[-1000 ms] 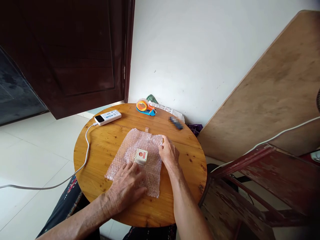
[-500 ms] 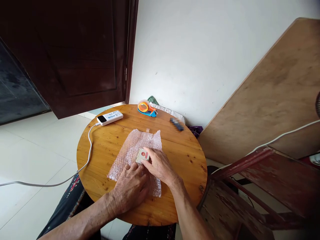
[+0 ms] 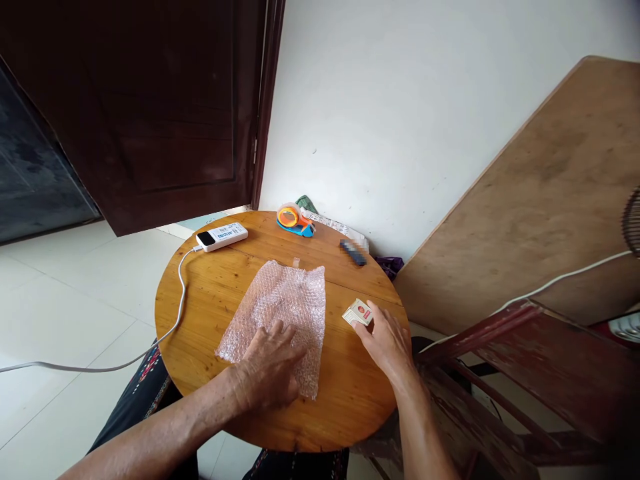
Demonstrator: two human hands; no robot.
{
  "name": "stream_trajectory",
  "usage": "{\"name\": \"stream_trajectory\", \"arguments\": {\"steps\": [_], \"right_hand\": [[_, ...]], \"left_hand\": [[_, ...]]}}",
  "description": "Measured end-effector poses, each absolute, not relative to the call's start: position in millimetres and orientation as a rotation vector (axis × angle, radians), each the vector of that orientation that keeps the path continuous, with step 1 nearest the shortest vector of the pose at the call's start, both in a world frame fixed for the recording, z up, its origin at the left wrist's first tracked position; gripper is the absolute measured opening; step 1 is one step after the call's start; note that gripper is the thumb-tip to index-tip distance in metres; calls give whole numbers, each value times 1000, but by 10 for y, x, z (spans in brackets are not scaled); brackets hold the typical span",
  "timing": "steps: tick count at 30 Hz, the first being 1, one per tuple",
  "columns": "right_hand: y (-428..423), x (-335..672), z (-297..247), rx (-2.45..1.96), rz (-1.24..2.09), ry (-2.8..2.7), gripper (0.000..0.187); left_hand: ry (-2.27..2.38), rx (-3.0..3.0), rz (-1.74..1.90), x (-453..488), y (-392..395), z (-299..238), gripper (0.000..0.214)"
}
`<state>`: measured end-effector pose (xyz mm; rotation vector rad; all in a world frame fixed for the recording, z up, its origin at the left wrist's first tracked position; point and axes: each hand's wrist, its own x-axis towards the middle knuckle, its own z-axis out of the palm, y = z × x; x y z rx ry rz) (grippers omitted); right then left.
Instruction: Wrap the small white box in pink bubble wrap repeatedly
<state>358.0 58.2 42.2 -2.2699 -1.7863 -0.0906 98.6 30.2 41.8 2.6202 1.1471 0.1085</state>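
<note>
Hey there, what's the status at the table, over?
Left hand spread on bubble wrap. Right hand holding small box, right of the wrap. Tape dispenser beyond, not in the way.

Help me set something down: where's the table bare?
Bare wood shows between the white device and bubble wrap, and between the wrap and right hand with its small box. Crowded: the far edge, with tape dispenser and dark object, and the wrap, under the left hand.

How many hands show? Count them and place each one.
2: the left hand rests on the bubble wrap; the right hand holds the small box, right of the wrap. No others show.
</note>
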Motion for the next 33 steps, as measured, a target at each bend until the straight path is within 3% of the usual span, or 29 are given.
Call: {"name": "stream_trajectory", "arguments": {"steps": [4, 8, 12, 16, 21, 24, 28, 33], "right_hand": [[464, 3237, 481, -1763, -268, -1775, 38], [458, 2695, 522, -1381, 69, -2205, 36], [562, 2534, 338, -1681, 102, -2343, 45], [582, 2652, 167, -1940, -120, -2246, 33], [573, 2785, 104, -1970, -347, -2107, 45], [594, 2803, 114, -1916, -464, -2110, 53], [601, 2771, 122, -1803, -542, -2249, 54], [597, 2764, 145, -1781, -457, -2365, 34]], "left_hand": [[1163, 2619, 48, 991, 296, 420, 46], [1192, 2592, 36, 1003, 306, 404, 59], [1121, 2572, 84, 939, 318, 421, 63], [1013, 2551, 148, 825, 348, 470, 66], [1011, 2536, 126, 806, 442, 530, 29], [1135, 2544, 146, 848, 516, 482, 22], [1305, 2629, 279, 832, 645, 299, 40], [1282, 2624, 255, 712, 855, 146, 63]]}}
